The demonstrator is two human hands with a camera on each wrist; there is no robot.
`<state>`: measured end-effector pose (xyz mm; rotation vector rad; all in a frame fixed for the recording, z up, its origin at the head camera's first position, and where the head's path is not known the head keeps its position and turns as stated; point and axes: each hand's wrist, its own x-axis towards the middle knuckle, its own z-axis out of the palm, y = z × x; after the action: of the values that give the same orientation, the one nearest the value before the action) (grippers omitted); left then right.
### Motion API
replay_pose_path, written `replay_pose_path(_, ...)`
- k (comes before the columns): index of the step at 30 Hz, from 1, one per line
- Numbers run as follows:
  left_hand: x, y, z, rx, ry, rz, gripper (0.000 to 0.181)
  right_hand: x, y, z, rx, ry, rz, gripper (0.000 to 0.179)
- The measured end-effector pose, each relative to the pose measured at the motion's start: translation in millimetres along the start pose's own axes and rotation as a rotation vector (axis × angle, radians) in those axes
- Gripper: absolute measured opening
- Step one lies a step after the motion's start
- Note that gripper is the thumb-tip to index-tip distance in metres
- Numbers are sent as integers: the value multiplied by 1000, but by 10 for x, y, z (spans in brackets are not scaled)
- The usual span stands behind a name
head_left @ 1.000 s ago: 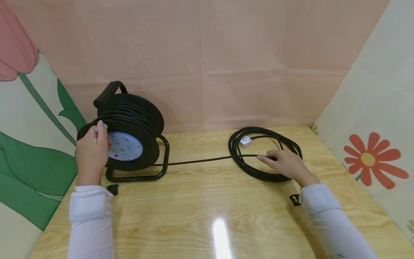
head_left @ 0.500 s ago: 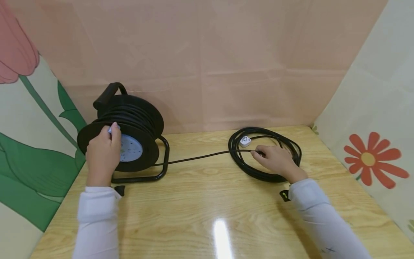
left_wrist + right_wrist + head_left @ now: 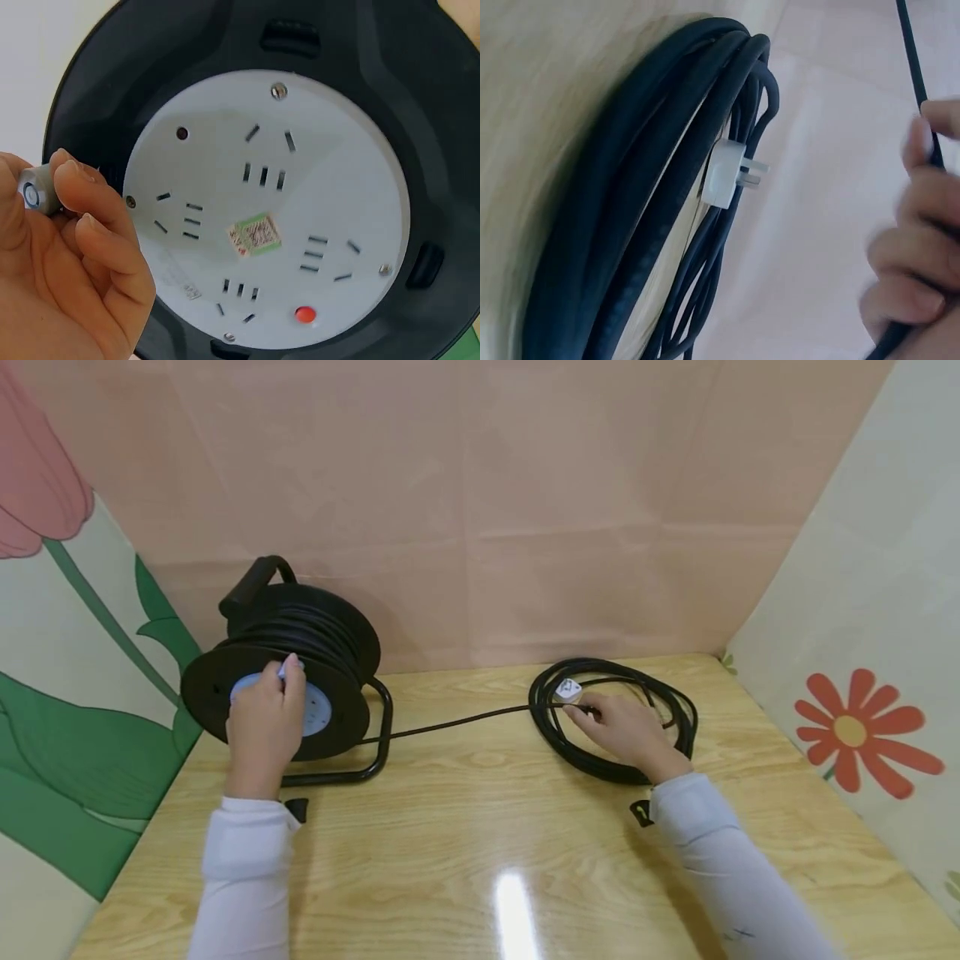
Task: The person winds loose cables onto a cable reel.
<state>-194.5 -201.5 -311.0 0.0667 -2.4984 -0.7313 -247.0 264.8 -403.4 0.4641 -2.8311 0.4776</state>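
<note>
A black cable reel (image 3: pixel 330 685) stands at the left of the table, wound with black cable. Its pale socket plate (image 3: pixel 262 202) faces the left wrist camera, with several slots and a red button. My left hand (image 3: pixel 266 722) grips the small grey crank knob (image 3: pixel 39 190) at the rim of the reel. From the reel a single cable (image 3: pixel 465 721) runs to my right hand (image 3: pixel 626 731), whose fingers curl round it. Below that hand lies a loose coil of the cable (image 3: pixel 592 766). The white three-pin plug (image 3: pixel 724 174) sits within the coil.
The wooden table (image 3: pixel 435 843) meets a pink backdrop (image 3: pixel 525 568) at the rear. Flower-printed panels (image 3: pixel 862 610) stand at both sides. The reel's black tube stand (image 3: pixel 386 727) rests on the tabletop. Dark straps show by both cuffs.
My left hand has moved right with the crank knob, and the socket plate has turned with it. My right hand has shifted left and slightly up, holding the cable.
</note>
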Motion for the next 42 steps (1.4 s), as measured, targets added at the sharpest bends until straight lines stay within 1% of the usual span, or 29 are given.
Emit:
replay_pose_path(3,-29,9,37,-7,-7,1,57,50,-16,33,-17,89,67,51)
replay_pose_path(4,-39,11,53,-9,-4,5,56,66,-30,40,-23,105,83,53)
replay_pose_path(6,-56,16,91,-14,10,19,55,94,-67,51,-32,109,100,55)
replay_pose_path(8,-71,26,142,-18,27,41,53,117,-116,55,-38,106,97,51)
replay_pose_path(11,-99,48,226,-26,42,76,51,142,-185,61,-51,114,50,45)
replay_pose_path(14,-141,69,316,-26,16,91,52,151,-252,65,-68,136,-13,41)
replay_pose_path(16,-170,78,374,-22,-21,91,54,153,-297,68,-72,141,-44,39)
replay_pose_path(18,-197,78,425,-12,-61,86,56,159,-339,79,-68,134,-56,39)
replay_pose_path(21,-233,73,484,-3,-111,77,58,168,-391,107,-35,93,-48,40)
replay_pose_path(24,-260,57,523,-8,-139,71,58,176,-429,140,-8,60,-33,41)
replay_pose_path(26,-268,46,536,-15,-162,69,58,178,-449,155,5,50,-30,42)
replay_pose_path(28,-269,34,537,-15,-203,58,59,180,-460,179,11,50,-32,43)
replay_pose_path(30,-267,29,527,-8,-256,42,61,185,-472,202,7,54,-41,41)
replay_pose_path(34,-251,34,491,6,-388,0,66,204,-499,232,-6,73,-69,38)
replay_pose_path(37,-238,31,472,18,-485,-31,72,221,-534,220,-9,87,-92,40)
replay_pose_path(40,-236,11,475,41,-552,-52,77,229,-574,201,-8,94,-112,43)
replay_pose_path(42,-239,-10,489,52,-579,-62,79,231,-598,191,-6,92,-127,43)
